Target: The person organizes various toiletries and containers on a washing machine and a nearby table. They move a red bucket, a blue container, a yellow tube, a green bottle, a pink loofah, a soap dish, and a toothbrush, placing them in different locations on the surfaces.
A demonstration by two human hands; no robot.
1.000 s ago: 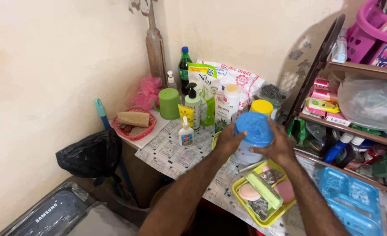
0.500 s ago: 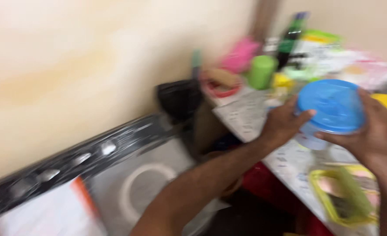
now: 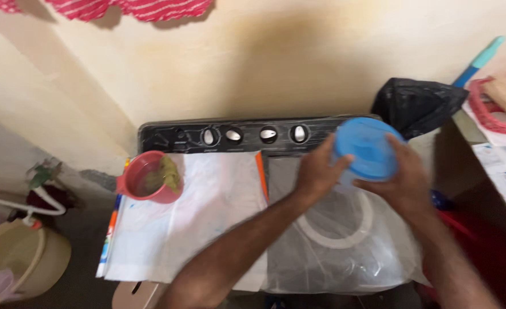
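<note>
Both my hands hold a round container with a blue lid point(image 3: 366, 150) above a washing machine point(image 3: 247, 135). My left hand point(image 3: 319, 171) grips its left side, thumb on the lid's edge. Around its right side wraps my right hand point(image 3: 399, 180). The container's body is mostly hidden behind my fingers. Below it lies the machine's round lid point(image 3: 339, 226) under clear plastic sheeting.
A red mug point(image 3: 144, 178) holding a greenish cloth sits on white plastic at the machine's left. A black bag point(image 3: 416, 103) hangs at the right, beside a table point(image 3: 504, 163) with a red basket point(image 3: 493, 109). A beige bucket point(image 3: 18, 257) stands on the floor, lower left.
My view and both hands have swung left from the cluttered table to over the washing machine, carrying the blue-lidded container along.
</note>
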